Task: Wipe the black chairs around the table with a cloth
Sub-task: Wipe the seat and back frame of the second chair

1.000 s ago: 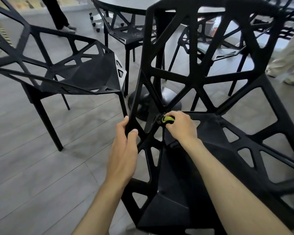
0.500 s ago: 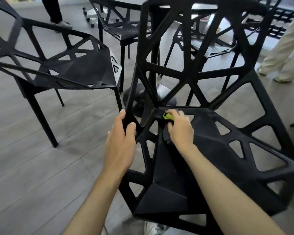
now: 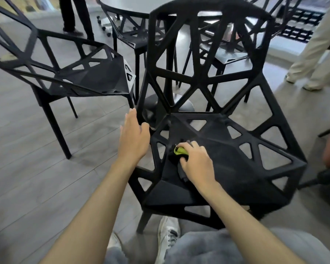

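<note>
A black lattice chair [image 3: 236, 159] stands right in front of me, its back toward the round table [image 3: 133, 4]. My right hand [image 3: 196, 162] grips a dark cloth with a lime-green patch [image 3: 180, 151] and presses it on the left part of the seat. My left hand [image 3: 133, 138] hovers just left of the chair's frame, fingers straight, touching nothing. A second black chair [image 3: 80, 77] stands to the left, and two more [image 3: 133, 39] sit at the table behind.
The table's pedestal base [image 3: 185, 105] shows through the chair back. One person's dark legs [image 3: 72, 14] stand at the far left, another's beige trousers [image 3: 316, 54] at the right. My shoe [image 3: 168, 235] is under the chair's front edge. Grey plank floor lies on the left.
My left hand has let go of the chair's left frame and opened. My right hand has slid the cloth from the seat's back corner toward me along the seat.
</note>
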